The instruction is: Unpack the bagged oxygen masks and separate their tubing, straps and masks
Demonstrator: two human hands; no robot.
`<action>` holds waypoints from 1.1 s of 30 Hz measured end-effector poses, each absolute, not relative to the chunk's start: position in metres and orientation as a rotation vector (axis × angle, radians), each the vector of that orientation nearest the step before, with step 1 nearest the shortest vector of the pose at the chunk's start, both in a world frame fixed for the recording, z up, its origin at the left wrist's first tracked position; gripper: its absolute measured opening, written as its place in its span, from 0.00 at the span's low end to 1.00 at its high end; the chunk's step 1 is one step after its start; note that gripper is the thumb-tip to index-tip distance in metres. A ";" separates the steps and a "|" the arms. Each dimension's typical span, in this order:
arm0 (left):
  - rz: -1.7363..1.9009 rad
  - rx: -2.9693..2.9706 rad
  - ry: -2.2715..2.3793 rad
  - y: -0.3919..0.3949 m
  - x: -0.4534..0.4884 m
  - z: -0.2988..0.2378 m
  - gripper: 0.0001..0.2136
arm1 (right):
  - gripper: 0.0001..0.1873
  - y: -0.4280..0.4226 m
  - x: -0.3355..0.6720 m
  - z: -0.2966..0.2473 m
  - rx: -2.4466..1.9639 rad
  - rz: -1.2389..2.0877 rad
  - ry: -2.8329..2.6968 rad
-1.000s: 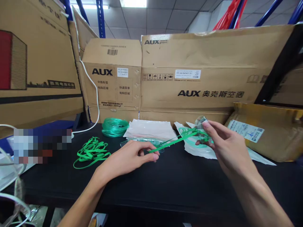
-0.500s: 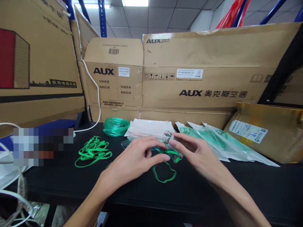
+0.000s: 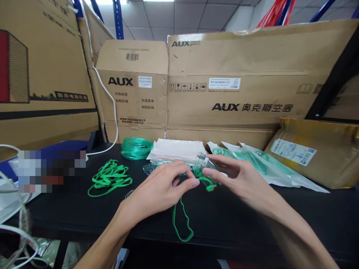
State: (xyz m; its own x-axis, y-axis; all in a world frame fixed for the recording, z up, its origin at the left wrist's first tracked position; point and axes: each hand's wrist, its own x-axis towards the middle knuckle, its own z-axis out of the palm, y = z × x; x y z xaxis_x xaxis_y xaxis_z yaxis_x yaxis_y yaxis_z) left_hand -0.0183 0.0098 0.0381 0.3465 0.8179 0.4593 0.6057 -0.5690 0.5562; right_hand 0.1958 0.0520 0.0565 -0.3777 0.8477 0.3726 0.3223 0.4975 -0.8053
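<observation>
My right hand point(image 3: 238, 175) is closed around a clear plastic mask point(image 3: 200, 160), its rounded end facing up and left. Between thumb and index finger, my left hand point(image 3: 165, 183) pinches a green elastic strap point(image 3: 192, 235) beside the mask. Part of this strap bunches against the mask's side; the rest hangs in a long loop over the black table. Behind my left hand, more clear plastic pieces point(image 3: 148, 169) lie partly hidden. A loose pile of green elastic straps point(image 3: 110, 175) rests to the left.
A coil of green tubing point(image 3: 137, 148) and a stack of white pouches point(image 3: 178, 150) lie at the back. Several clear-fronted packets point(image 3: 254, 166) sit to the right, beside a taped brown parcel point(image 3: 328, 157). Cardboard panels point(image 3: 252, 89) wall the rear; white cables point(image 3: 114, 112) run at left.
My left fingers have closed to a pinch on the strap. Its loop has shifted left and hangs longer and narrower. The mask has turned slightly in my right hand.
</observation>
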 end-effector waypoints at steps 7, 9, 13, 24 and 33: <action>0.953 2.328 1.378 0.016 -0.034 0.039 0.10 | 0.33 0.062 0.219 0.059 -1.027 0.725 -1.767; 0.973 2.323 1.364 0.016 -0.032 0.038 0.10 | 0.33 0.062 0.218 0.058 -1.034 0.757 -1.786; 1.141 2.310 1.342 0.015 -0.022 0.037 0.09 | 0.30 0.056 0.206 0.056 -1.037 0.784 -1.878; 1.147 2.346 1.249 0.015 -0.010 0.032 0.07 | 0.29 0.051 0.196 0.054 -0.996 0.771 -1.960; 1.062 2.378 1.601 0.029 -0.035 0.026 0.09 | 0.36 0.068 0.233 0.060 -1.091 0.581 -1.731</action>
